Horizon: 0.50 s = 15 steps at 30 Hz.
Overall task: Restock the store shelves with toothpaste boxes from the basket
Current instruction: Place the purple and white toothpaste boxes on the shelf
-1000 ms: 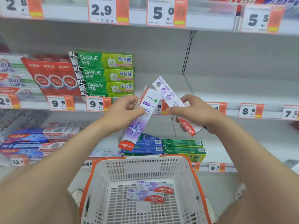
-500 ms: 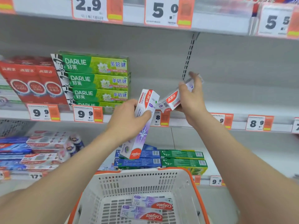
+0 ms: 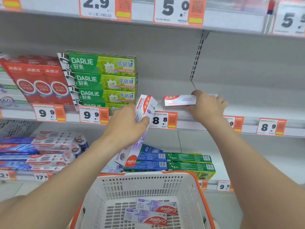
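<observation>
four toothpaste boxes. my left hand (image 3: 127, 128) grips the tilted box (image 3: 146, 105); my right hand (image 3: 206, 108) curls round the flat box (image 3: 179, 100), lying on the white shelf (image 3: 250, 103). two spare boxes (image 3: 156, 207) lie in the near basket (image 3: 202, 195). four darlie boxes (image 3: 102, 80) stack far left.

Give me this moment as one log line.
right hand: holds box flat on shelf | left hand: grips second box | basket: two boxes inside

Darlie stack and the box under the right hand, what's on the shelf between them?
Head view: that shelf stretch is bare; only the left hand's box top shows in front.
</observation>
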### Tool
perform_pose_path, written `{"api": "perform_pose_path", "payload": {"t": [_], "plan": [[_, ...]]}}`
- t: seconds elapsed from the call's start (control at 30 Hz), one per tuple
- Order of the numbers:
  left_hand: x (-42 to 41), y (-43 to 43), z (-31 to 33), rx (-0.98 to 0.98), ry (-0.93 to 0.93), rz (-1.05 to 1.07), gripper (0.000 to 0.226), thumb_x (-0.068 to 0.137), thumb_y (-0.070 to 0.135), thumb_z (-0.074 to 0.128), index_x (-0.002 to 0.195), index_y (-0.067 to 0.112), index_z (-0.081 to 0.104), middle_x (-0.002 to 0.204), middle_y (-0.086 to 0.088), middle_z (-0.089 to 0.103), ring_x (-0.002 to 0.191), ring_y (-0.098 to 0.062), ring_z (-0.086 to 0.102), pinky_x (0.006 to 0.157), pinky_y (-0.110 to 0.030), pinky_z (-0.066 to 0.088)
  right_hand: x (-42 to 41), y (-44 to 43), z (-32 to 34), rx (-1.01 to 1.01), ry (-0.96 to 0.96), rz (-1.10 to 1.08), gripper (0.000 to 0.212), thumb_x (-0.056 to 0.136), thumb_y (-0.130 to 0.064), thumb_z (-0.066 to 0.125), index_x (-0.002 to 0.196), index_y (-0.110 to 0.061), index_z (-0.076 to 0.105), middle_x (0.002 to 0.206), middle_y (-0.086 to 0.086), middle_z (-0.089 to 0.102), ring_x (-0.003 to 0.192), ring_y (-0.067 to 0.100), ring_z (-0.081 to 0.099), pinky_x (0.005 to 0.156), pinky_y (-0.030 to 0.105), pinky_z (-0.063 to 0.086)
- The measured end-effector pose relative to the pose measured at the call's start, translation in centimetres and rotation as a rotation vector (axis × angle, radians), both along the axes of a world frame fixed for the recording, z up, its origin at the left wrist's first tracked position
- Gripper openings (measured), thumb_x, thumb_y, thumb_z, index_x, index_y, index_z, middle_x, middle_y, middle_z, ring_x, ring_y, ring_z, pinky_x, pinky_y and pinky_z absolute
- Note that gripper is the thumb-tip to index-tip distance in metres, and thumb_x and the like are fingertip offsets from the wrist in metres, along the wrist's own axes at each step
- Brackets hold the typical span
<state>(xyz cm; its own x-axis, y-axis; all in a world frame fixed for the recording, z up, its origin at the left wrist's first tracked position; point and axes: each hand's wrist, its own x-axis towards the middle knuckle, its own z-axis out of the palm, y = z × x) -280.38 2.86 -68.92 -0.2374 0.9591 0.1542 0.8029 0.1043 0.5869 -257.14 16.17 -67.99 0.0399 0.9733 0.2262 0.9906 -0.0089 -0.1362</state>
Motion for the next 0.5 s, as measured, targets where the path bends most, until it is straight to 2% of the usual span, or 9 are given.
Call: {"api": "perform_pose_path", "payload": {"t": [0.03, 0.1, 0.17, 0.23, 0.33, 0.43, 0.5], "plan": [[-0.1, -0.1, 0.1, -0.001, -0.006, -0.006, 0.025, 0.094, 0.051, 0.061, 0.1, 0.026, 0.063, 0.096, 0.007, 0.07, 0.085, -0.02, 0.066, 0.078, -0.044, 0.059, -0.2, -0.2, 0.3, 0.008, -0.122, -0.035, 0.034, 0.093, -0.042, 0.067, 0.125, -0.032, 0.066, 0.106, 0.011, 0.055, 0.108, 0.036, 0.046, 0.085, 0.042, 0.029], [-0.1, -0.2, 0.2, -0.001, -0.015, -0.02, 0.024, 0.095, 0.05, 0.062, 0.101, 0.026, 0.063, 0.098, 0.007, 0.07, 0.087, -0.02, 0.067, 0.079, -0.044, 0.059, -0.8, -0.3, 0.9, -0.016, -0.251, -0.005, 0.041, 0.093, -0.063, 0.063, 0.119, -0.032, 0.069, 0.114, 0.013, 0.049, 0.108, 0.034, 0.04, 0.084, 0.042, 0.025], [-0.1, -0.2, 0.3, -0.002, -0.02, -0.034, 0.026, 0.097, 0.048, 0.062, 0.106, 0.024, 0.063, 0.106, 0.005, 0.071, 0.092, -0.021, 0.066, 0.082, -0.044, 0.058, -1.6, -0.3, 0.8, -0.071, -0.201, 0.134, 0.05, 0.092, -0.074, 0.056, 0.126, -0.039, 0.066, 0.127, 0.016, 0.045, 0.116, 0.037, 0.041, 0.092, 0.043, 0.031], [0.0, -0.3, 0.4, 0.005, -0.023, -0.051, 0.029, 0.099, 0.048, 0.061, 0.111, 0.022, 0.063, 0.113, 0.003, 0.072, 0.098, -0.022, 0.066, 0.085, -0.045, 0.057, -2.2, -0.5, 0.4, -0.11, -0.106, 0.302, 0.05, 0.095, -0.073, 0.051, 0.138, -0.049, 0.056, 0.132, 0.014, 0.045, 0.121, 0.039, 0.042, 0.102, 0.046, 0.032], [-0.1, -0.4, 0.6, 0.011, -0.086, -0.071, 0.029, 0.102, 0.045, 0.06, 0.119, 0.022, 0.061, 0.119, 0.005, 0.071, 0.103, -0.021, 0.065, 0.083, -0.038, 0.051, -2.5, -0.9, 0.6, -0.143, -0.069, 0.462, 0.046, 0.097, -0.067, 0.042, 0.142, -0.059, 0.047, 0.125, 0.007, 0.055, 0.121, 0.037, 0.045, 0.096, 0.044, 0.026], [-0.2, -0.4, 0.8, 0.051, -0.142, -0.114, 0.027, 0.105, 0.038, 0.059, 0.126, 0.022, 0.063, 0.127, 0.005, 0.07, 0.105, -0.016, 0.063, 0.081, -0.032, 0.043, -2.8, -1.4, 0.7, -0.159, -0.019, 0.527, 0.059, 0.083, -0.058, 0.032, 0.139, -0.056, 0.052, 0.114, 0.001, 0.06, 0.118, 0.031, 0.05, 0.087, 0.041, 0.021], [-0.5, -0.3, 1.0, 0.055, -0.187, -0.169, 0.03, 0.106, 0.035, 0.058, 0.133, 0.023, 0.064, 0.128, 0.008, 0.071, 0.106, -0.011, 0.064, 0.085, -0.031, 0.046, -2.9, -1.8, 0.5, -0.121, 0.025, 0.515, 0.065, 0.081, -0.052, 0.028, 0.139, -0.05, 0.056, 0.116, 0.001, 0.064, 0.123, 0.028, 0.051, 0.089, 0.041, 0.023]]}}
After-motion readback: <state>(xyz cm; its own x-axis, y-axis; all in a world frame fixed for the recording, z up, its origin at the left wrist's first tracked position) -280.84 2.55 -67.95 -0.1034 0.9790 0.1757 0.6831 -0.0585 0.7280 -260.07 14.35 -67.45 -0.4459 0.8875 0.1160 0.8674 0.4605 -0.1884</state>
